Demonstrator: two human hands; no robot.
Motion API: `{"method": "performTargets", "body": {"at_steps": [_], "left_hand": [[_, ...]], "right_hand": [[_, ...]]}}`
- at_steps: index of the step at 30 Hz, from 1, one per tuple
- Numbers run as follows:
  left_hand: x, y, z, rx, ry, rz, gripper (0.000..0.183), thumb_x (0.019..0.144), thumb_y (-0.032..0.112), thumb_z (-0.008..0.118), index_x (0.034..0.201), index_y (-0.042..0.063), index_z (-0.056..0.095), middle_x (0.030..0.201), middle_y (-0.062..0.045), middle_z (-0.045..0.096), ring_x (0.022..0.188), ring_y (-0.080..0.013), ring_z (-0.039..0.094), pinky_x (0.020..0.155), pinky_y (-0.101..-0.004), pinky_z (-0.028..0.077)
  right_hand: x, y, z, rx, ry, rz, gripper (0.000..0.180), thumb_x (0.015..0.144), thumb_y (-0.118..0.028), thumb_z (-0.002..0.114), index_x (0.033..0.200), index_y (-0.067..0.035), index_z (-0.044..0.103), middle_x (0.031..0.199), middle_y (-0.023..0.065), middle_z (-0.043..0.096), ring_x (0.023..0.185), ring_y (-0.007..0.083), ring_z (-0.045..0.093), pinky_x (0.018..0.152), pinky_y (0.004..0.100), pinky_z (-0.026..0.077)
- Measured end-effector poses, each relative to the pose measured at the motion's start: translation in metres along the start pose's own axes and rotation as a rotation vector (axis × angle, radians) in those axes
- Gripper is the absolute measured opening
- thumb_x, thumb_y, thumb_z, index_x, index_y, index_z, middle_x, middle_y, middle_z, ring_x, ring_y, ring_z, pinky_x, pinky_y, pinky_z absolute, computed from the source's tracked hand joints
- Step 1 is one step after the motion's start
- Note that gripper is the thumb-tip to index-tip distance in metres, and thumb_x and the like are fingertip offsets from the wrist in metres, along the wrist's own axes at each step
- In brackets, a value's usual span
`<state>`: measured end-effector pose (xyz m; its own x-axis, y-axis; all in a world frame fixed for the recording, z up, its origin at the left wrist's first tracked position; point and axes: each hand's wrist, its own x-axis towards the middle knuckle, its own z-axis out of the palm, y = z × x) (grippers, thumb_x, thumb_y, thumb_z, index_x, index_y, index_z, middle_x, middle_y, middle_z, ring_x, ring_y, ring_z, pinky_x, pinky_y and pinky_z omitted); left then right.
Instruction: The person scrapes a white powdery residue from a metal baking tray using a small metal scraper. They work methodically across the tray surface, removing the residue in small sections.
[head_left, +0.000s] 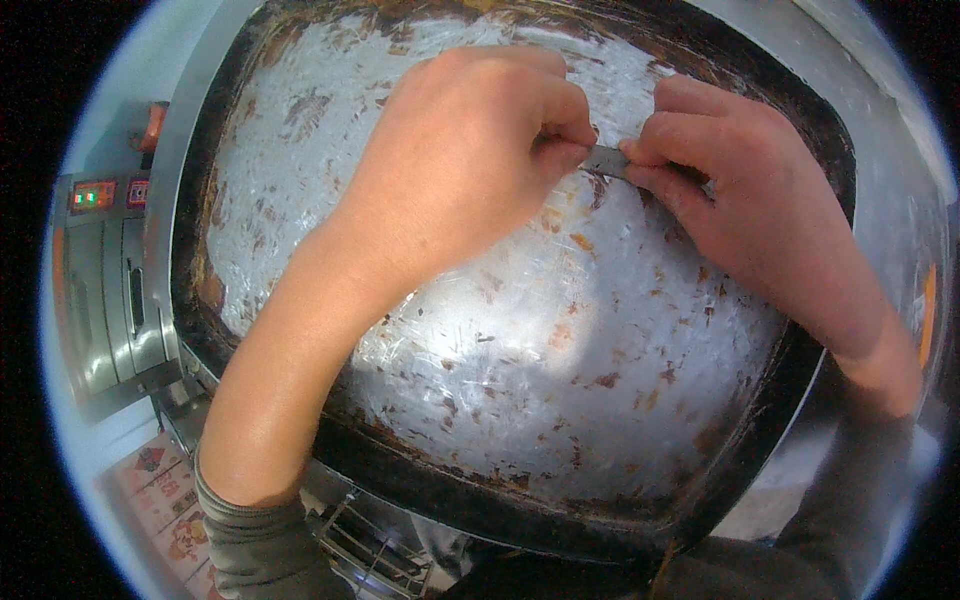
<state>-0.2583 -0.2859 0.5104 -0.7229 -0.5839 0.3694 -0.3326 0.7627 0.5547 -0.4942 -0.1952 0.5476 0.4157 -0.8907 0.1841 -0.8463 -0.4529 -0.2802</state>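
A large metal baking tray (480, 352) lies before me, its bare silver base specked with brown burnt residue. Its blackened rim (487, 499) runs all round. Between my two hands is a thin grey metal strip, perhaps a scraper blade (606, 161), over the far part of the tray. My left hand (472, 142) pinches the strip's left end between thumb and fingers. At the other end, the thumb and fingertips of my right hand (739, 165) grip it. Both ends are hidden by the fingers.
Left of the tray stands a stainless-steel appliance (105, 292) with lit digital displays (94, 196). A wire rack (375, 547) shows below the near rim. Printed cardboard (161, 502) lies at lower left. A metal surface (892, 150) borders the right side.
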Motion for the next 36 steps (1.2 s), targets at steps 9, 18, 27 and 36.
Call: {"method": "performTargets", "body": {"at_steps": [9,18,27,36], "left_hand": [[0.002,0.002,-0.003,0.079,0.004,0.047,0.011,0.084,-0.001,0.085,0.094,0.000,0.082,0.088,-0.016,0.072,0.079,-0.0358,0.073,0.074,-0.0431,0.058],[-0.002,0.007,-0.004,0.153,0.004,0.053,0.008,0.085,0.005,0.085,0.092,0.003,0.081,0.088,-0.016,0.072,0.082,-0.0394,0.074,0.075,-0.0466,0.059],[-0.004,0.013,-0.005,0.175,-0.001,0.032,0.009,0.084,0.005,0.084,0.093,0.004,0.082,0.090,-0.015,0.073,0.084,-0.0391,0.074,0.074,-0.0464,0.059],[-0.004,0.007,-0.004,0.166,0.002,0.085,0.009,0.084,0.006,0.085,0.091,0.005,0.080,0.089,-0.013,0.071,0.086,-0.0378,0.075,0.074,-0.0468,0.059]], "right_hand": [[-0.001,-0.002,0.000,-0.009,0.003,0.001,0.013,0.092,-0.002,0.085,0.101,0.003,0.077,0.095,0.0168,0.065,0.091,0.0407,0.070,0.079,0.0489,0.056],[0.001,0.000,0.000,-0.009,0.005,-0.010,0.011,0.092,-0.002,0.083,0.099,0.003,0.076,0.098,0.0166,0.066,0.092,0.0414,0.071,0.079,0.0498,0.056],[0.001,-0.003,0.000,-0.022,0.002,0.000,0.011,0.093,-0.004,0.083,0.097,0.002,0.075,0.097,0.0161,0.066,0.093,0.0411,0.072,0.080,0.0500,0.057],[-0.001,-0.007,-0.001,-0.019,0.000,0.006,0.012,0.094,-0.004,0.084,0.096,0.002,0.074,0.097,0.0164,0.064,0.091,0.0413,0.071,0.077,0.0498,0.057]]}}
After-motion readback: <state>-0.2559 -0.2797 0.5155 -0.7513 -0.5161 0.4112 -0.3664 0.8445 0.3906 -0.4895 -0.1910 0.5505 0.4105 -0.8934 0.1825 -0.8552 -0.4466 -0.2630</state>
